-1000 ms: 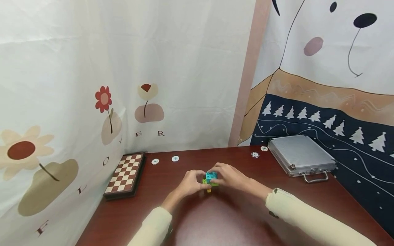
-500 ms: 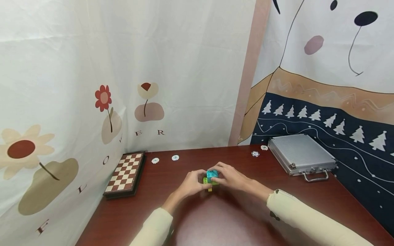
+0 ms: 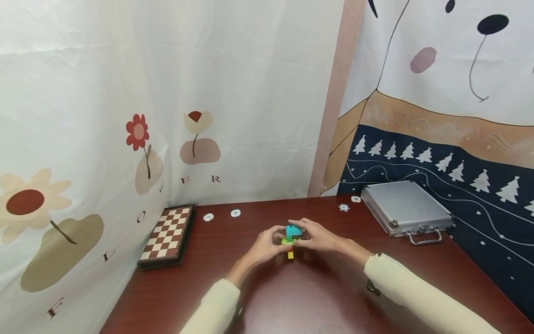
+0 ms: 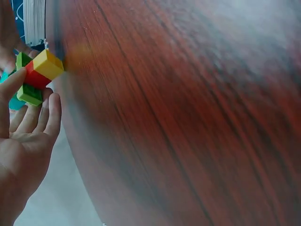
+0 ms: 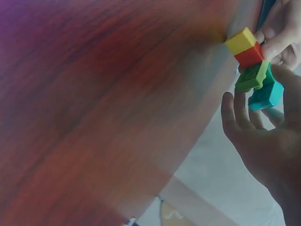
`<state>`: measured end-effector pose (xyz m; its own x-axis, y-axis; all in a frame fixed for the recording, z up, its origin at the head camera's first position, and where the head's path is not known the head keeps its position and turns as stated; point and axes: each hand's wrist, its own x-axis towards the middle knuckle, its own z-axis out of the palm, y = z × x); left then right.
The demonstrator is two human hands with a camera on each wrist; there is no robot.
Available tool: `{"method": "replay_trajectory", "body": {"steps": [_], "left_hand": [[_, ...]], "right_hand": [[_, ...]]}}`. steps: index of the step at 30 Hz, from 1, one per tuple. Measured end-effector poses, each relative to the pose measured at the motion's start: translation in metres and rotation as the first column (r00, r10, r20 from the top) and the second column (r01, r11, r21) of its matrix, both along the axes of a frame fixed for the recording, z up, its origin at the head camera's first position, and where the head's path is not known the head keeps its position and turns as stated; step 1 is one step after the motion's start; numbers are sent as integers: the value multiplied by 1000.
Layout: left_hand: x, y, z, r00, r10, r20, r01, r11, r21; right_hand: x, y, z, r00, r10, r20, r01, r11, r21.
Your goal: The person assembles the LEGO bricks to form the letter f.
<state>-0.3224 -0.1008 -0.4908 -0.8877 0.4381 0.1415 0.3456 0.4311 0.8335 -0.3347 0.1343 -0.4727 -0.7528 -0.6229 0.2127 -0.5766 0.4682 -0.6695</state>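
Left hand [image 3: 267, 243]: raised above the table, fingers curled toward the right hand, fingertips [image 4: 51, 101] pinching a small block stack [image 3: 290, 237] from its left side. Right hand [image 3: 319, 235]: met the left at centre, fingers [image 5: 230, 110] curled round the same stack from the right. Both forearms, in cream sleeves, angled inward from the near edge.

A dark red-brown wooden table [image 3: 317, 297] stands in a corner. Beyond the fingers hangs a white curtain [image 3: 233, 69] printed with flowers [image 3: 139, 132] and letters; to their right, a cloth [image 3: 438, 116] shows a bear's face above a navy band of white trees. Light is even and soft.
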Motion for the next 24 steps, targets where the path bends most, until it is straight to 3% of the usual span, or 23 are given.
{"method": "replay_trajectory", "body": {"steps": [4, 8, 16, 24], "left_hand": [[-1, 1, -1, 1000, 14, 26, -14, 1000, 18], [-5, 4, -2, 999, 47, 5, -47, 999, -2], [-9, 6, -5, 993, 111, -33, -113, 991, -71], [-11, 6, -8, 993, 116, -22, -117, 989, -90]], "right_hand": [[-4, 4, -5, 996, -14, 94, 21, 997, -73], [-7, 6, -7, 994, -54, 95, 62, 995, -84], [-11, 3, -13, 993, -87, 83, 92, 994, -52], [-15, 1, -18, 982, -149, 118, 146, 989, 34]]}}
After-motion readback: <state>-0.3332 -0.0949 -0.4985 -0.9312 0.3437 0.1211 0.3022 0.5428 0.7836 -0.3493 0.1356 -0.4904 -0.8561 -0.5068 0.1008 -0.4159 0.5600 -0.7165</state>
